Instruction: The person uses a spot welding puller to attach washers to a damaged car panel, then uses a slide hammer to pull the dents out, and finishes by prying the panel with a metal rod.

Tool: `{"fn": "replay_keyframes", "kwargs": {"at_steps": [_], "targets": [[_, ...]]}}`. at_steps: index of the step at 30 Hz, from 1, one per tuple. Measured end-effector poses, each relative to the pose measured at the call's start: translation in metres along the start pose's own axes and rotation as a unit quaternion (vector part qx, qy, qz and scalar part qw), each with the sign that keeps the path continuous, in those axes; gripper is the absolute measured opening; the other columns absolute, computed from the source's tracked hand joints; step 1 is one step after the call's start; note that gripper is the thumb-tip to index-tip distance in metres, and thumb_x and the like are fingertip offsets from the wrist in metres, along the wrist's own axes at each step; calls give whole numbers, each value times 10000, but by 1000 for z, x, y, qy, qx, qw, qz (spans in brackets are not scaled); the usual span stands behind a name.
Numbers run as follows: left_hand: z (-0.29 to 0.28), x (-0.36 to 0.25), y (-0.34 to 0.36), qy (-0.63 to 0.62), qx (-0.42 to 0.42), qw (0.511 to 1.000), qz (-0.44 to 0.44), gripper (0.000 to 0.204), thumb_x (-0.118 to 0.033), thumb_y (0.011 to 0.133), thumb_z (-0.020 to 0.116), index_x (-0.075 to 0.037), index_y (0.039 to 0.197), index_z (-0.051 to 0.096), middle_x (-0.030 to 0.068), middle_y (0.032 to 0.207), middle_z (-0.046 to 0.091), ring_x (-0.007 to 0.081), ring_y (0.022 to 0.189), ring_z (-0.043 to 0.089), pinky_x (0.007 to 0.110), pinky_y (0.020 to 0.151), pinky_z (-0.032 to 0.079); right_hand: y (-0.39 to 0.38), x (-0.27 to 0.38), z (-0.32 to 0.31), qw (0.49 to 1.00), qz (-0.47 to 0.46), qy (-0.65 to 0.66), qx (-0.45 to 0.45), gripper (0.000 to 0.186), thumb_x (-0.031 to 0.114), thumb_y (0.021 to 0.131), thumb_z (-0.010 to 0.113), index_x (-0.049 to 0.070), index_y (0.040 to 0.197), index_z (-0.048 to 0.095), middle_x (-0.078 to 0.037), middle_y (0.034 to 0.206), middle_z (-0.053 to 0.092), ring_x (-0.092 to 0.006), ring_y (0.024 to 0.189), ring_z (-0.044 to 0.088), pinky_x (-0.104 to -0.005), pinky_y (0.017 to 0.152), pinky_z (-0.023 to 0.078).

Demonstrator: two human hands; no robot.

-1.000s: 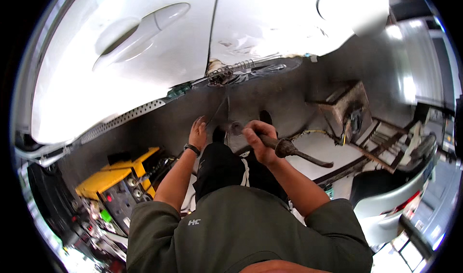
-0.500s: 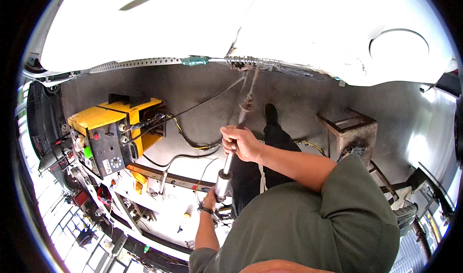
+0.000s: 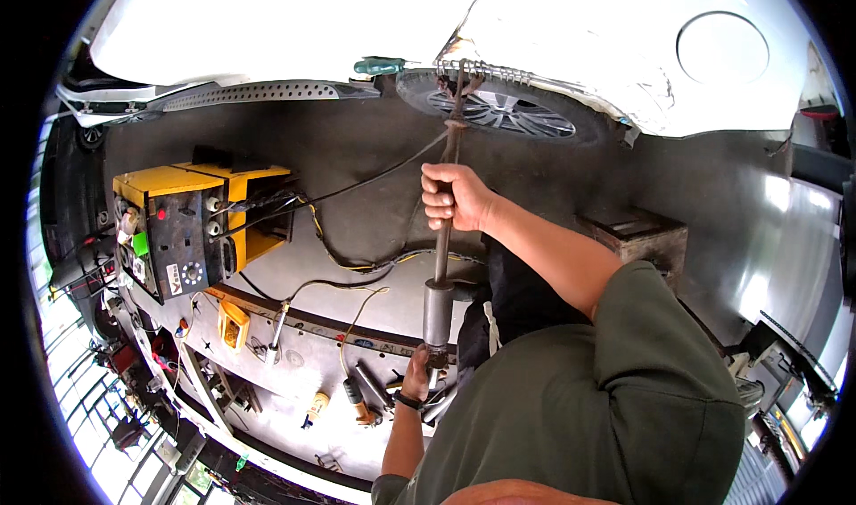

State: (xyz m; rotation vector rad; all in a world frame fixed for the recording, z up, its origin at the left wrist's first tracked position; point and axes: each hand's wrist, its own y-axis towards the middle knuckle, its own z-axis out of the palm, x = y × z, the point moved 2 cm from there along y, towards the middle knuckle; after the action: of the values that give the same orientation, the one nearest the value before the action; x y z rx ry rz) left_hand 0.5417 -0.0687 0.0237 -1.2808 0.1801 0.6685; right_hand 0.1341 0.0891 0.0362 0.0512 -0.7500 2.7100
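Observation:
My right hand (image 3: 455, 197) is wrapped round the rod of a slide hammer (image 3: 437, 313), above its thick metal weight. At the rod's lower end, my left hand (image 3: 416, 376) grips the tail of the tool, its fingers partly hidden. The far end of the rod reaches a row of wire loops (image 3: 490, 70) along the lower edge of the white car body (image 3: 294, 24). Just left of the loops, a green-handled tool (image 3: 379, 65) rests against the panel edge. A dark cable (image 3: 374, 180) runs to the rod.
A yellow and black welding machine (image 3: 192, 229) stands at left with cables across the floor. A car wheel (image 3: 508, 108) is under the panel. At right is a worn metal stool (image 3: 637, 233). Several hand tools, one an orange-handled one (image 3: 361, 411), lie on a white surface at lower left.
The slide hammer stands straighter in view, its weight further right. My right hand is higher up, and my left hand has shifted right. The view has shifted, and the wheel now shows.

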Motion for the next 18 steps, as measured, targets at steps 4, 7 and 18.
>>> {"fn": "replay_keyframes", "kwargs": {"at_steps": [4, 7, 18], "targets": [[26, -32, -31, 67, -3, 997, 34, 584, -468, 1002, 552, 14, 1322, 469, 71, 955, 644, 163, 886, 650, 285, 718, 545, -8, -6, 1, 999, -25, 21, -20, 399, 438, 1015, 572, 181, 731, 461, 85, 549, 308, -98, 488, 293, -309, 580, 327], [27, -28, -54, 85, -12, 995, 56, 581, -293, 929, 680, 33, 1339, 430, 118, 1022, 669, 229, 930, 680, 326, 788, 548, -12, -27, 6, 997, -71, 14, -33, 331, 388, 1009, 609, 162, 789, 510, 64, 604, 395, -108, 534, 387, -325, 604, 390], [69, -117, -131, 375, -143, 907, 123, 533, -158, 831, 737, 56, 1254, 494, 160, 1018, 670, 272, 940, 661, 380, 855, 525, -78, -152, 80, 998, -35, -6, -42, 238, 236, 902, 756, 88, 1001, 599, -71, 964, 615, -243, 935, 649, -469, 918, 552]]}}
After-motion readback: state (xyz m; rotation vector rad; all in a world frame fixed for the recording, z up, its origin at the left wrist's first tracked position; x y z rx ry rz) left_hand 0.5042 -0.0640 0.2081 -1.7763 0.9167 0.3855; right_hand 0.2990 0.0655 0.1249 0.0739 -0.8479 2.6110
